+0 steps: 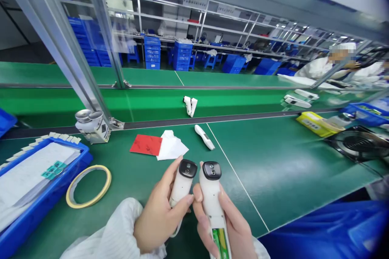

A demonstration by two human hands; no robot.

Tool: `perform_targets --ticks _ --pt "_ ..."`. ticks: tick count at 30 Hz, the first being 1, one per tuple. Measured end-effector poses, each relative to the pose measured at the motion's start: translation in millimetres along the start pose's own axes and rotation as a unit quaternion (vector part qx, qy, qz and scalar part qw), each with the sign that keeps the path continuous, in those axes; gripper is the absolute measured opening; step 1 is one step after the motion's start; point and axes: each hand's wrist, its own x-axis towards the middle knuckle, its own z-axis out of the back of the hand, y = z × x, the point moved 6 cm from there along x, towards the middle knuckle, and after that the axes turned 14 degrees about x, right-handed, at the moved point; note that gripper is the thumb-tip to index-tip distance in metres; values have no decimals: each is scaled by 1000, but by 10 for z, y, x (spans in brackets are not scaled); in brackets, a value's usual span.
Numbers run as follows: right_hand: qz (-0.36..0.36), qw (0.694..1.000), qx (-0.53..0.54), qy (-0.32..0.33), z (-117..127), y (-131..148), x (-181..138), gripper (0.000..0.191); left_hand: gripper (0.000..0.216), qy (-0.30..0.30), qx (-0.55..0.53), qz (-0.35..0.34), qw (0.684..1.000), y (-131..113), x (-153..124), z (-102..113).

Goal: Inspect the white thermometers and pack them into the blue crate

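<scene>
Two white handheld devices with black twin-lens heads fill the middle of the view, one in each hand. The left hand [159, 214] has its fingers curled closed around the left device [181, 184], with the thumb lying along its body just below the head. The right hand [223, 226] grips the right device [210, 194] lower down, around an open compartment that shows green batteries [219, 243]. The two stand upright and close together, a hold that seems to keep the lens faces unblocked and the compartment exposed. Just beyond them on the green bench mat [273, 170] lie a third white device [204, 136], a red card [146, 145] and a creased white cloth [172, 146], probably set there to stay within reach. To the left are a roll of tape [88, 186] and a blue plastic tray [39, 206] holding white sheets, near the white sleeve [112, 226]. A white pair of parts [190, 106] sits on the green conveyor belt [231, 101], and a co-worker [322, 68] sits across it at the far right.
</scene>
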Motion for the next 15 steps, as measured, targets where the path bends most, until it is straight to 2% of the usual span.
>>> perform_targets --ticks 5,10,15 --pt "-15 1000 3 -5 -2 -17 6 45 66 -3 24 -13 1000 -1 -3 19" --pt "-15 1000 -8 -18 -5 -14 -1 44 68 -12 36 -21 999 -5 -8 32" --pt "-5 999 -12 -31 8 -27 29 55 64 -38 -17 -14 999 -40 -22 48"
